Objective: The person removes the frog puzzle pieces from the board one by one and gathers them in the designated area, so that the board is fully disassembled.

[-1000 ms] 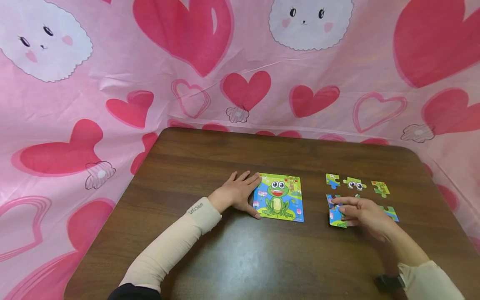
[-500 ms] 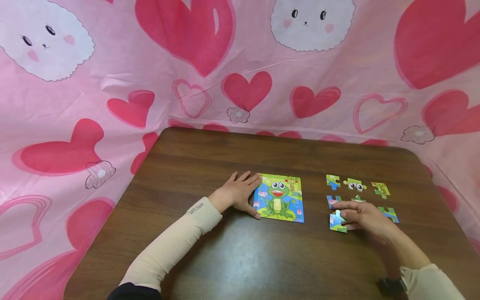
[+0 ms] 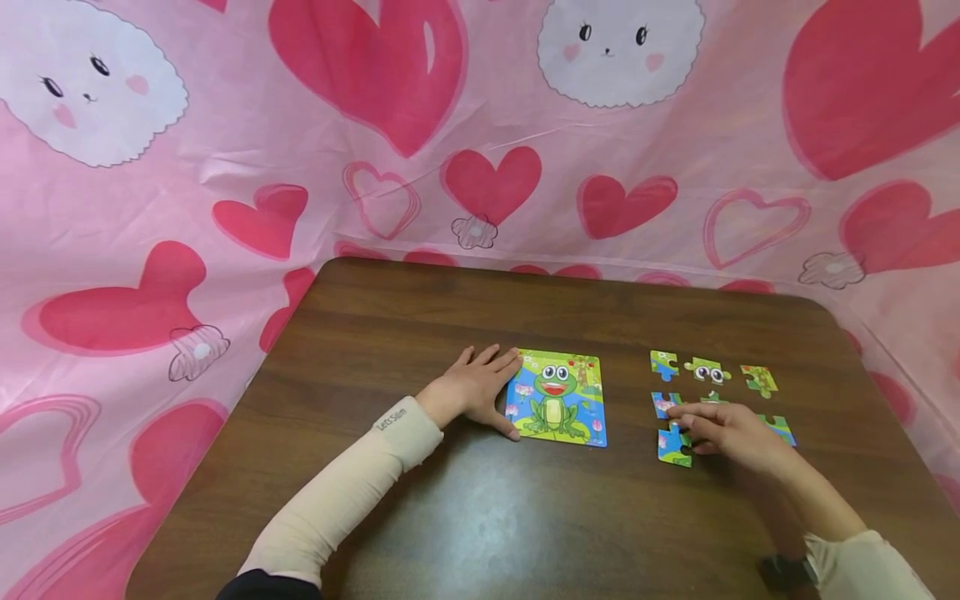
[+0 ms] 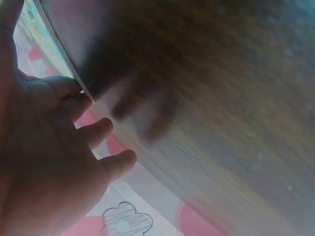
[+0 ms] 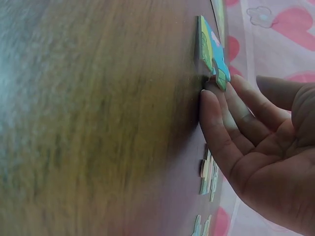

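Observation:
A square frog picture board (image 3: 557,398) lies on the table, and my left hand (image 3: 474,387) rests spread along its left edge. In the left wrist view the left hand's fingers (image 4: 118,164) are extended beside the board's edge. To the right, my right hand (image 3: 738,433) reaches over a group of jigsaw pieces. Its fingertips touch the lower-left jigsaw piece (image 3: 672,447), which lies on the table under the pink-flower jigsaw piece (image 3: 662,404). In the right wrist view this blue-and-green piece (image 5: 205,46) sits at the fingertips, with no curled grip around it.
Above the right hand lie a flowered corner piece (image 3: 663,365), an eyes piece (image 3: 707,372) and a tree piece (image 3: 761,380). A green-and-blue piece (image 3: 782,430) shows past the hand, which partly covers others. A heart-patterned pink sheet (image 3: 491,179) stands behind the brown table (image 3: 420,508).
The lower-left jigsaw piece, lifted and tilted in my right hand's fingers a second ago, now lies on the table below the pink-flower piece. The left hand stays in place.

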The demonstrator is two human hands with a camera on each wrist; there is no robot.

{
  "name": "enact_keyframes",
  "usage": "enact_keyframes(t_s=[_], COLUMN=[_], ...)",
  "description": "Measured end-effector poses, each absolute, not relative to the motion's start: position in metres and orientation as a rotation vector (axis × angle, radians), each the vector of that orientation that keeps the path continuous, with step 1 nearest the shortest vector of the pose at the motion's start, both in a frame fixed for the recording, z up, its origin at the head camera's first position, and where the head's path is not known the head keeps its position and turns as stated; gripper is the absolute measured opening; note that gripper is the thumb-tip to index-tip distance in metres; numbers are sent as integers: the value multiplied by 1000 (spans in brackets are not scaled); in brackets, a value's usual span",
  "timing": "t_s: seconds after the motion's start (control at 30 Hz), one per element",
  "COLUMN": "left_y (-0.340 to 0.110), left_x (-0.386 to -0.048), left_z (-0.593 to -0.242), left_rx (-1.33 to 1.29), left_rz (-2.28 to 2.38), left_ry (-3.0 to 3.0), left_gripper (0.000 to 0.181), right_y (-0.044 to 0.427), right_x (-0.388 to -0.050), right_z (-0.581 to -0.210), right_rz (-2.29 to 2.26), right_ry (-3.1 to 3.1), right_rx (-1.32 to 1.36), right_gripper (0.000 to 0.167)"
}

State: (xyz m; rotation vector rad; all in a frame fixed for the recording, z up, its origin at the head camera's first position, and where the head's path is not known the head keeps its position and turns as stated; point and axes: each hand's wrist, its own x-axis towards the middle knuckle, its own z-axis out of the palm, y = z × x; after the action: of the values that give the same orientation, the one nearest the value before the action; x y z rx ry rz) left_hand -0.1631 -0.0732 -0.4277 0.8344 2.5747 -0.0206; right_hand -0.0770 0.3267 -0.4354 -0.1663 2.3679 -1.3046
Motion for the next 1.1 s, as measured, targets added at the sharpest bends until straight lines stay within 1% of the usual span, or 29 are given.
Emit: enact_keyframes(t_s=[0.33, 0.7, 0.87, 1.1], left_y=[-74, -74, -75, -75], left_x=[-162, -162, -162, -162], left_z=[-426, -425, -424, -423], left_rx=[830, 838, 836, 836], left_rz=[-3, 8, 9, 1], left_ry=[2570, 2566, 2562, 2561], left_gripper=[124, 124, 123, 123], right_y=[329, 330, 323, 300], right_x=[-78, -81, -88, -102], right_z=[-434, -424, -419, -425], right_rz=[-1361, -1346, -1365, -1392], right_ry=[2340, 2388, 2398, 2370], right_rx=[-212, -168, -185, -198], right_gripper=[44, 46, 48, 50])
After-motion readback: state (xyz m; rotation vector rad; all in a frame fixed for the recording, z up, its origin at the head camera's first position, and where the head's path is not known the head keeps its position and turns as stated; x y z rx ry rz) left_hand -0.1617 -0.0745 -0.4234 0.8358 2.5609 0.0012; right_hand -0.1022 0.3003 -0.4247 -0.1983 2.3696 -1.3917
